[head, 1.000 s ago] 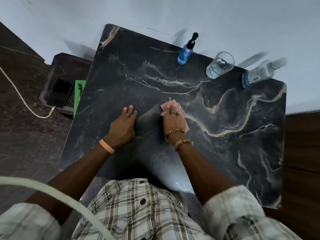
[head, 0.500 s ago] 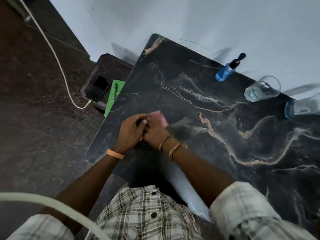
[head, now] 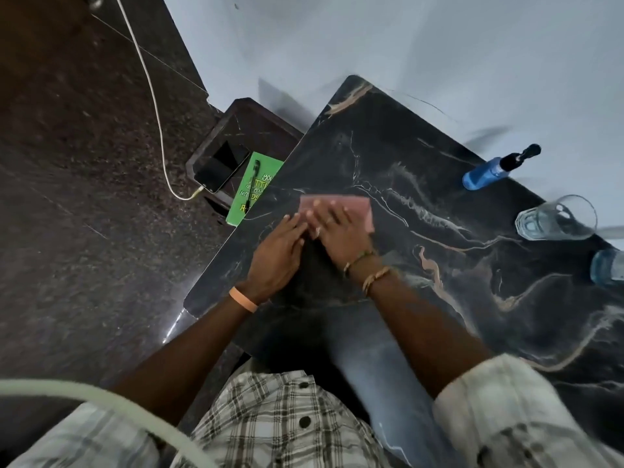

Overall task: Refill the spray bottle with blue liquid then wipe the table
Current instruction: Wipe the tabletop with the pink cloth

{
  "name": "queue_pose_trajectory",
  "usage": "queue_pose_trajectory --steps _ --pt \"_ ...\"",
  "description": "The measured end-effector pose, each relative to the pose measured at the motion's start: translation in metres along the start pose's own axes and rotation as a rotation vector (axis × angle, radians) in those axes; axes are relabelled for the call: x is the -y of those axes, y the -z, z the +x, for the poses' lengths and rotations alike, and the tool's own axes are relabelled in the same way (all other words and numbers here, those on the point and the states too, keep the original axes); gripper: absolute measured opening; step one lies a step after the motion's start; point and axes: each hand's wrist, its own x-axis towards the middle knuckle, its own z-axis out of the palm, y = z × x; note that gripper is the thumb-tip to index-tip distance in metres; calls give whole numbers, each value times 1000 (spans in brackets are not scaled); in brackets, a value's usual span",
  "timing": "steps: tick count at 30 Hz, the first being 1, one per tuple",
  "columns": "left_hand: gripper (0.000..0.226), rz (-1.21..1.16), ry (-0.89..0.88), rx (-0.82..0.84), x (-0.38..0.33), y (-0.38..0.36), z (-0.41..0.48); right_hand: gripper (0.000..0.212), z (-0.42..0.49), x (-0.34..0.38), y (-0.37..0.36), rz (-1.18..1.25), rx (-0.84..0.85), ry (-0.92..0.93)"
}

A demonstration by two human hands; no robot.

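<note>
Looks like the wiping half of the job. Got the right grip laid flat on the pink cloth, fingers straight and spread instead of curled round it, presumably to press more cloth onto the counter in one go. Got the left grip flat as well, fingers straight, tucked right against the right grip with the tips at the cloth's near corner. Guessing extra weight, or to stop it bunching. Clamped on nothing, either one. Can't tell how damp the cloth is.

Well beyond the right grip and off to its right, by the wall: spray bottle, blue inside, black pump on, so probably refilled and kept out of the sweep path. Same deal further right with the glass and clear bottle. Out past the left grip, off the counter and lower down: phone and green book.
</note>
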Motion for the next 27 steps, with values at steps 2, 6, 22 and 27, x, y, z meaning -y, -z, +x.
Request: queue_pose_trajectory --steps 2,6,22,27 --pt "41 39 -28 11 3 0 5 49 22 -36 12 19 -31 -160" --pt "44 30 -42 51 0 -4 12 50 -9 -65 9 148 -74 -570" --pt "42 -28 -104 145 -25 -5 21 44 -86 -50 -28 146 -64 -684" --pt "43 39 -299 305 -58 -53 10 46 -154 29 -46 206 8 -625"
